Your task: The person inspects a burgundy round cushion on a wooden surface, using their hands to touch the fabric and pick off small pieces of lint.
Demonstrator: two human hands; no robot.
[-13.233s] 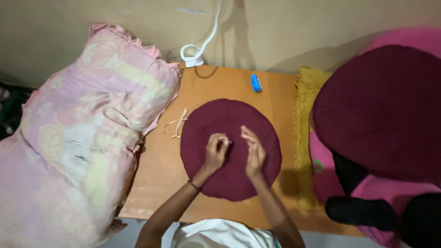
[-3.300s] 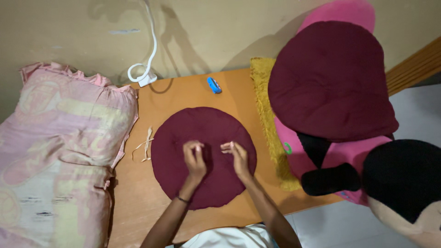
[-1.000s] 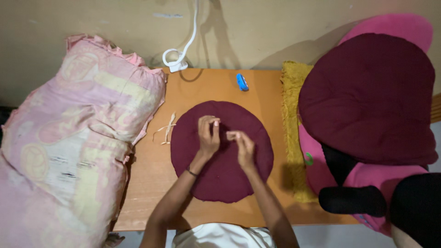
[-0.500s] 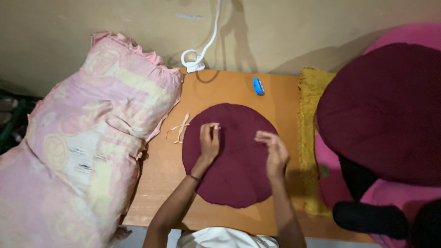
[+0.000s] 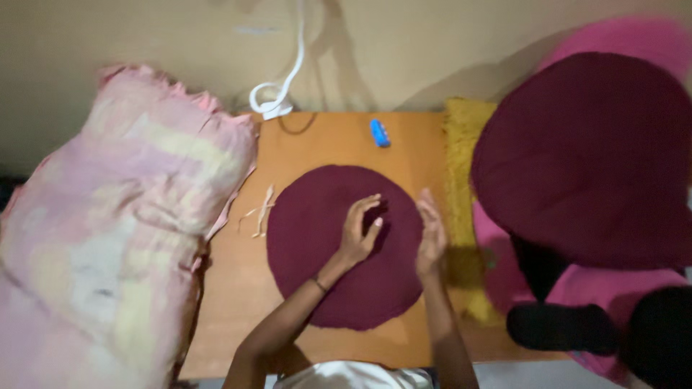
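So there's a round maroon fabric disc (image 5: 339, 248) lying flat on an orange wooden worktop (image 5: 238, 288), pretty much dead centre, and both hands are on it. The left hand (image 5: 358, 232) sits on the upper middle of the disc with the fingers curled and spread a bit, fingertips pressing into the cloth. It doesn't look like it's pinching or gripping anything, more just resting there, loosely bent. A thin dark band shows on that wrist. The right hand (image 5: 431, 234) is right at the disc's right edge, fingers straight and together, laid along the rim where the fabric meets the worktop. Also not clenched, and I can't see it grasping anything, though the picture is blurry enough that a tiny thing between the fingers wouldn't show.

The two hands are near each other with a small strip of maroon cloth between them.

Around it: a few pale fabric strips (image 5: 261, 212) lie on the worktop just left of the disc, not touching it as far as I can tell. A small blue object (image 5: 379, 133) sits beyond the disc toward the wall, next to a white cable (image 5: 277, 90) coiled at the back edge. A big pink patterned pillow (image 5: 115, 245) overlaps the worktop's left side. On the right there's a yellow fuzzy cloth (image 5: 461, 166), then a large plush toy (image 5: 584, 166) in maroon, pink and black.
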